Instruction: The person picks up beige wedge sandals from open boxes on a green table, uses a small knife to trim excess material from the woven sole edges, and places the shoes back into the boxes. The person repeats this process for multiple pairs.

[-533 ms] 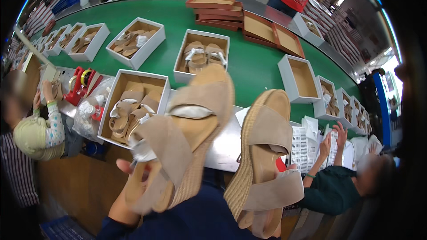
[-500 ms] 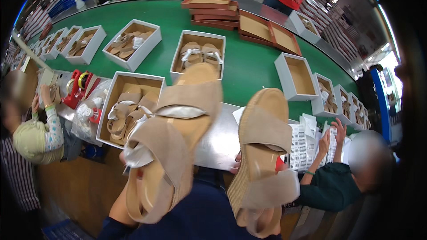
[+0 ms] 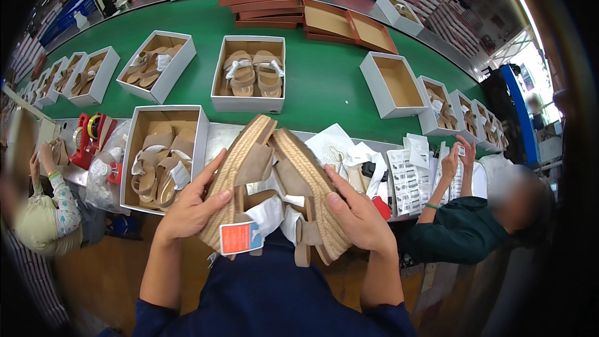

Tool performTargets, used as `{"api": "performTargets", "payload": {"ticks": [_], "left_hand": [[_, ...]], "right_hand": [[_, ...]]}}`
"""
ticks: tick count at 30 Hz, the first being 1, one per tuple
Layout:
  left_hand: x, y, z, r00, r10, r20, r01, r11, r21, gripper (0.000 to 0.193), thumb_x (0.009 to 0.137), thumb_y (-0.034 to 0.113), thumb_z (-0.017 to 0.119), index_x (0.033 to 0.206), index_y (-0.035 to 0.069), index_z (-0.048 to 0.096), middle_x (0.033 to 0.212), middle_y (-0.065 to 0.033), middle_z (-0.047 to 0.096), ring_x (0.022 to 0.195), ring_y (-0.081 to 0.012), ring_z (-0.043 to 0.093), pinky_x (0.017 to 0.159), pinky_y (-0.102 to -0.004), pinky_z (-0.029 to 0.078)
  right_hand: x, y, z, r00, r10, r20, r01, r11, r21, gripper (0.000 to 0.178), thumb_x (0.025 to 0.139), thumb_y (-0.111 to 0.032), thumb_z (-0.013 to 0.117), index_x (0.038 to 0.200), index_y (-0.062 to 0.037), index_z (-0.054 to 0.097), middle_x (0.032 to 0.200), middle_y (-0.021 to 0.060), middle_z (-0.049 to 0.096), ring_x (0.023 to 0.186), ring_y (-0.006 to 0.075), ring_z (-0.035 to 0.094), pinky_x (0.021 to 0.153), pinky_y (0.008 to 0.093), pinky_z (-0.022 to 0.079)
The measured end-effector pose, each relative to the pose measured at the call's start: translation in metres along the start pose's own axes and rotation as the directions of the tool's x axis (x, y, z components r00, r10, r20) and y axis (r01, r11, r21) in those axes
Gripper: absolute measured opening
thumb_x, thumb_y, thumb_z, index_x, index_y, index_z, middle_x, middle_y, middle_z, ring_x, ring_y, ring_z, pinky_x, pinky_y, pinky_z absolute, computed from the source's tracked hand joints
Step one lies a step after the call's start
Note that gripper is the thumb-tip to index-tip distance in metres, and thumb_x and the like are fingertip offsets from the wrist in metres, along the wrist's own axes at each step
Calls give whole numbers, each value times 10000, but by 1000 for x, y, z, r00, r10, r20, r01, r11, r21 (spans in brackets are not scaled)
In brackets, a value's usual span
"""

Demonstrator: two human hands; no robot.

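A pair of beige wedge sandals is held in front of me, turned so the woven soles face outward and the toes lean together. My left hand (image 3: 194, 207) grips the left sandal (image 3: 240, 168), fingers along its sole. The right sandal (image 3: 310, 190) is in my right hand (image 3: 360, 213), thumb on the woven side. White tissue (image 3: 267, 214) is stuffed under the straps. An orange and blue tag (image 3: 240, 237) hangs from the left sandal. Just left of my hands stands an open white box (image 3: 203, 143) with another pair of sandals (image 3: 162, 165) inside.
On the green table (image 3: 318, 87) stand several white boxes of sandals and one empty box (image 3: 393, 87). Brown lids (image 3: 265, 3) are stacked at the back. A red tape dispenser (image 3: 86, 143) is at left. A co-worker (image 3: 462, 231) handles label sheets (image 3: 409, 178) on the right.
Both sandals have come lower and closer together, turning from showing their tops to showing their woven sides. My hands, mostly hidden before, now show. The view has shifted slightly.
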State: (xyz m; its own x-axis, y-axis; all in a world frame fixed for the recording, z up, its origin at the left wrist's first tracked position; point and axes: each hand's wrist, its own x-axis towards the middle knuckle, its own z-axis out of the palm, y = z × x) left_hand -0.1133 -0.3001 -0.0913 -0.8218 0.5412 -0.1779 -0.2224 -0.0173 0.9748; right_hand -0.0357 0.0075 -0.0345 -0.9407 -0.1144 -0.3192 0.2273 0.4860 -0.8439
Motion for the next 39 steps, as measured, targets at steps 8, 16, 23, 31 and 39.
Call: {"api": "performTargets", "payload": {"ticks": [8,16,23,31,39], "left_hand": [[7,7,26,952,260,-158,-182,903,388,677,972,149,598,1535,11,248,1461,-202,447,1353,-260,436,1124,-338,316],[24,-14,60,694,206,-690,-610,677,-412,653,979,129,591,1502,71,205,1389,-133,481,1277,-229,492,1099,-384,393],[26,-49,88,996,-43,-72,-73,-28,-997,458,1036,317,476,1402,45,430,1411,-122,513,1317,-248,488,1131,-408,406],[25,-45,95,999,1,-33,-32,-175,-984,410,1038,280,473,1368,36,483,1378,-120,547,1290,-237,518,1120,-390,427],[10,-61,65,979,107,174,149,208,-967,542,1010,335,526,1474,97,377,1457,-92,478,1296,-236,514,1116,-393,411]], "right_hand": [[0,8,22,908,-125,-399,91,990,-104,511,982,-188,540,1423,49,437,1412,260,504,1348,313,467,1106,353,337],[5,71,63,415,-155,-897,584,801,132,534,1030,-205,499,1457,26,279,1423,193,454,1271,277,492,1067,377,416],[20,21,104,961,99,-257,271,-190,944,471,1042,-341,453,1431,-80,401,1437,76,500,1324,197,484,1104,369,431],[18,21,112,996,79,-51,75,-354,932,408,1055,-354,405,1371,-103,470,1393,44,537,1229,164,570,974,285,544],[12,87,106,963,-238,-124,107,-83,991,573,993,-439,506,1428,-72,449,1396,127,543,1260,274,549,1029,443,477]]}}
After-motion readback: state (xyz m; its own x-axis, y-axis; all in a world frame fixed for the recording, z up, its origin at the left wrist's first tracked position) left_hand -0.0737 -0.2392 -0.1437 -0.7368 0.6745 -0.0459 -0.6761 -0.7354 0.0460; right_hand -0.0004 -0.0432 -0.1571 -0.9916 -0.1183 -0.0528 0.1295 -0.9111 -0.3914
